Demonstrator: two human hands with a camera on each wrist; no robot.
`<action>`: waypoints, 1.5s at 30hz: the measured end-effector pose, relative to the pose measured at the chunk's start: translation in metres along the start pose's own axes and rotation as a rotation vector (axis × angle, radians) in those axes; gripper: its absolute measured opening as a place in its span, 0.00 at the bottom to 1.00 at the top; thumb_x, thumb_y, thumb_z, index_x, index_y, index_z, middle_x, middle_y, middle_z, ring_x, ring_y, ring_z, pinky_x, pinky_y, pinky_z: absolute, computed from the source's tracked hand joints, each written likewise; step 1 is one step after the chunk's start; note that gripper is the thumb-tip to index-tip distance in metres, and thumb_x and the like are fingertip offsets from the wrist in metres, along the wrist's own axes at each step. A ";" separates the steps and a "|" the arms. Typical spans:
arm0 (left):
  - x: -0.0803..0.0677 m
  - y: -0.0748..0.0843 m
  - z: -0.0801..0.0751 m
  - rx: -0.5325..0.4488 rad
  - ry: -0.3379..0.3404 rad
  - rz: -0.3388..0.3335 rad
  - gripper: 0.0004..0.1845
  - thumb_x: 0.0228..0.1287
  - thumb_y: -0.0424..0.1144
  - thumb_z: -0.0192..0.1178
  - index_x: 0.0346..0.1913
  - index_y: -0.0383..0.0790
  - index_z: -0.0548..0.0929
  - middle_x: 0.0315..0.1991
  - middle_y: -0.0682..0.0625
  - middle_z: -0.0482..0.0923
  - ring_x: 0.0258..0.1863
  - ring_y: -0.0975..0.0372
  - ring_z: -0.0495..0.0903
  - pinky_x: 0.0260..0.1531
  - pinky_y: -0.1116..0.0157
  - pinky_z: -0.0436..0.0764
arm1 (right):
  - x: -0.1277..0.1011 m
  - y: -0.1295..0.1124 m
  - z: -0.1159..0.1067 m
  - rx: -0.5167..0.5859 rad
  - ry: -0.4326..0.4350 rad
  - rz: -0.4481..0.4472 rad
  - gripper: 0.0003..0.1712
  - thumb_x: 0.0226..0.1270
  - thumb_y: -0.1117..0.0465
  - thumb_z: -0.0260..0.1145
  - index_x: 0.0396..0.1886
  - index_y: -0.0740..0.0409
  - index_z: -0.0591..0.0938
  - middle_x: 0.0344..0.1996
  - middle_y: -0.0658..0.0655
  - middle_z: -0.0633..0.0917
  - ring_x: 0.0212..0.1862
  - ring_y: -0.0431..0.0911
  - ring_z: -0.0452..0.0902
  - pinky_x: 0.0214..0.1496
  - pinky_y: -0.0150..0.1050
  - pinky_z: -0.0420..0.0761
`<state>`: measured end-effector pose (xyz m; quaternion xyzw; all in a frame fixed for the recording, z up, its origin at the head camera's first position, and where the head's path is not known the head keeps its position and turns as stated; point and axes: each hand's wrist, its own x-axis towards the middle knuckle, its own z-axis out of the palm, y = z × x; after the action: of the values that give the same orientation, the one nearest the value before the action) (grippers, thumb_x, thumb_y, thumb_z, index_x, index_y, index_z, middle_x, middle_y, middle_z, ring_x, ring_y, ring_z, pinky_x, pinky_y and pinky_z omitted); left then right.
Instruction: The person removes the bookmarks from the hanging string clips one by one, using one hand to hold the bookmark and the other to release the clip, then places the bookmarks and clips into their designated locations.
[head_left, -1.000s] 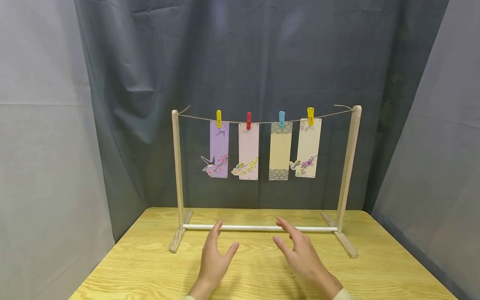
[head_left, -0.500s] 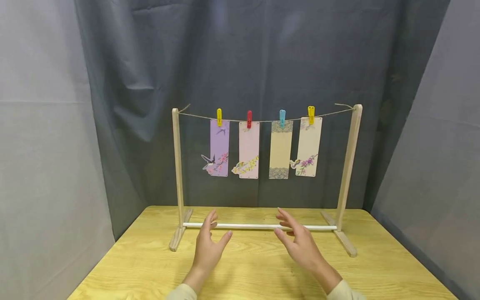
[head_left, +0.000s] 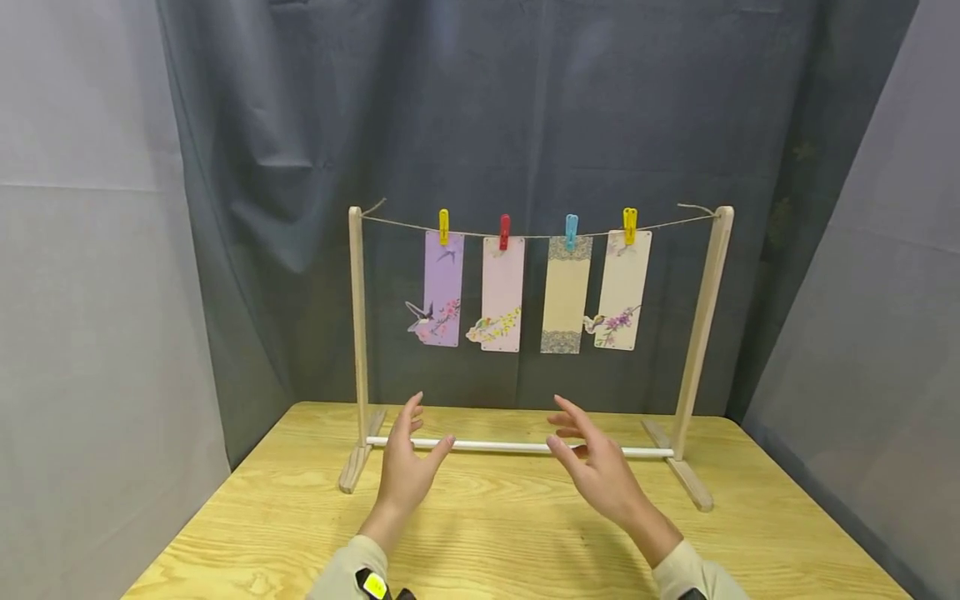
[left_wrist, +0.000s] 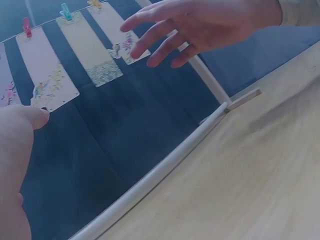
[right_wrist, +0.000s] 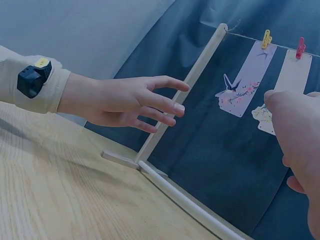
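Above the table, the left hand (head_left: 407,473) and the right hand (head_left: 604,478) are held apart with palms turned toward each other, fingers loosely extended and nothing in either. Behind them stands a wooden rack with a string (head_left: 397,222) across its top. From the string hang a purple bookmark (head_left: 442,283) under a yellow clothespin (head_left: 443,227), a pink bookmark (head_left: 502,292) under a red clothespin (head_left: 505,232), a tan bookmark (head_left: 566,292) under a blue clothespin (head_left: 572,232), and a cream bookmark (head_left: 624,283) under another yellow clothespin (head_left: 630,226). Neither hand touches them.
The rack's left post (head_left: 358,325) and right post (head_left: 702,333) stand on wooden feet, joined low down by a white rod (head_left: 498,447). Dark cloth (head_left: 300,275) hangs behind the wooden table (head_left: 495,533). Grey panels flank both sides. A black wrist device (right_wrist: 33,80) sits on the left sleeve.
Both hands have moved forward and up in the head view, the left also drifting left, and more sleeve shows. The rack and bookmarks shift slightly in view with the camera.
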<state>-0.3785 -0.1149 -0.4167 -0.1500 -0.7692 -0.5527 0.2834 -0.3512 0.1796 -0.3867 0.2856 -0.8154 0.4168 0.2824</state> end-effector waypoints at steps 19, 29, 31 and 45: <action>0.059 0.010 -0.004 -0.158 0.027 -0.098 0.46 0.63 0.45 0.76 0.79 0.52 0.61 0.70 0.43 0.67 0.68 0.45 0.68 0.61 0.42 0.73 | 0.044 -0.016 -0.010 0.035 -0.010 -0.045 0.32 0.80 0.57 0.63 0.79 0.47 0.66 0.59 0.54 0.84 0.56 0.49 0.83 0.51 0.49 0.83; 0.081 0.005 0.000 -0.226 0.086 -0.178 0.44 0.64 0.45 0.75 0.78 0.50 0.62 0.69 0.42 0.68 0.68 0.45 0.69 0.60 0.45 0.75 | 0.056 -0.017 -0.011 0.110 -0.051 -0.001 0.32 0.82 0.55 0.60 0.80 0.46 0.65 0.60 0.56 0.83 0.55 0.59 0.82 0.48 0.55 0.82; 0.086 0.003 -0.001 -0.241 0.093 -0.189 0.44 0.64 0.45 0.75 0.78 0.48 0.62 0.69 0.41 0.68 0.68 0.43 0.68 0.61 0.44 0.74 | 0.058 -0.018 -0.011 0.110 -0.047 -0.004 0.32 0.82 0.56 0.60 0.80 0.46 0.65 0.59 0.56 0.83 0.55 0.58 0.83 0.48 0.53 0.83; 0.118 -0.012 -0.007 -0.372 0.178 -0.298 0.51 0.56 0.37 0.80 0.79 0.42 0.59 0.68 0.36 0.68 0.67 0.43 0.69 0.64 0.49 0.72 | 0.092 -0.030 -0.008 0.173 0.033 -0.020 0.30 0.81 0.57 0.61 0.78 0.49 0.68 0.57 0.59 0.84 0.49 0.53 0.86 0.47 0.49 0.84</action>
<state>-0.4772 -0.1350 -0.3531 -0.0352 -0.6398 -0.7316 0.2327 -0.3909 0.1501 -0.3030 0.3100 -0.7688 0.4875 0.2744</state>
